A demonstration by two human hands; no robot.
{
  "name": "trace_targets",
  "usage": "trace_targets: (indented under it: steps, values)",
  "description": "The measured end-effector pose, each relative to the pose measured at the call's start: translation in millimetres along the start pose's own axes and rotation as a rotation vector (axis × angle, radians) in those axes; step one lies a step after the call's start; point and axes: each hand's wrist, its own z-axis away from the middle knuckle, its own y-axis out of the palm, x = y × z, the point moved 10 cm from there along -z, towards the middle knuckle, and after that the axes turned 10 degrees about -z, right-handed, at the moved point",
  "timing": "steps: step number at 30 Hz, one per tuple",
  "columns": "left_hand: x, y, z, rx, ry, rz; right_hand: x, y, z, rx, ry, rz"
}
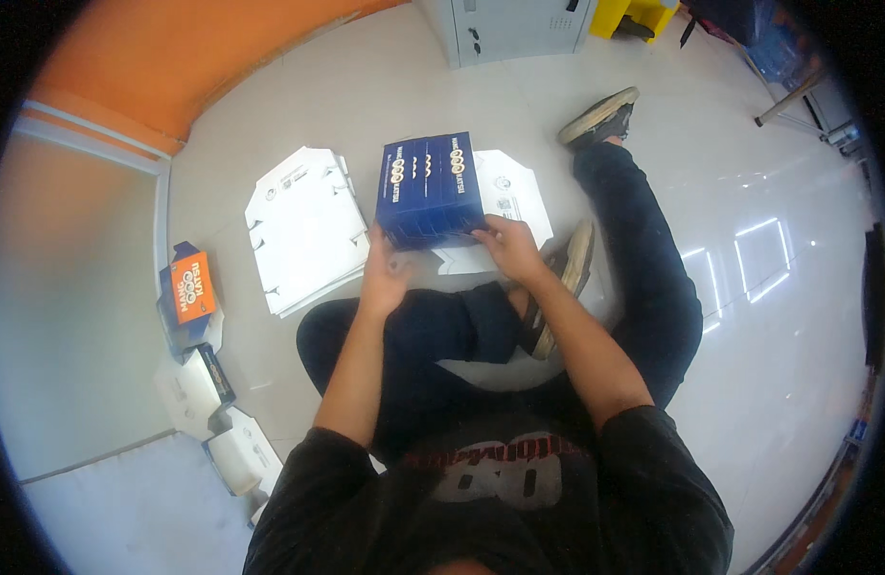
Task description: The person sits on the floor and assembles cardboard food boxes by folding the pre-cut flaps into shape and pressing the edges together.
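A dark blue cardboard box [429, 182] with white and orange print is in front of me, over the floor in front of my crossed leg. My left hand [385, 273] is at its near left corner, fingers against the side. My right hand [509, 244] grips the near right corner, its fingertips on the lower edge. Partly covered by the box, white flat cardboard [514, 196] shows on its right and near sides. Left of the box lies a stack of white flat box blanks [303, 225] with cut notches.
An orange-and-blue carton [195, 290] and several partly folded white cartons [243, 455] lie along the glass panel [88, 287] at left. My outstretched leg [643, 220] bounds the right side. A grey metal cabinet [519, 34] and a yellow object [610, 17] stand ahead.
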Motion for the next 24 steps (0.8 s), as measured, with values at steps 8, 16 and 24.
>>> trace_targets:
  steps: [8,16,24]
  values:
    - [-6,-14,-11,-0.285,0.105,-0.259,9,22,-10,0.085,-0.025,-0.055]
    - [2,-16,-15,-0.312,0.090,-0.387,9,25,-7,0.006,-0.044,0.021]
    - [7,-11,-23,-0.241,-0.039,-0.473,-5,36,-12,0.061,-0.096,0.147]
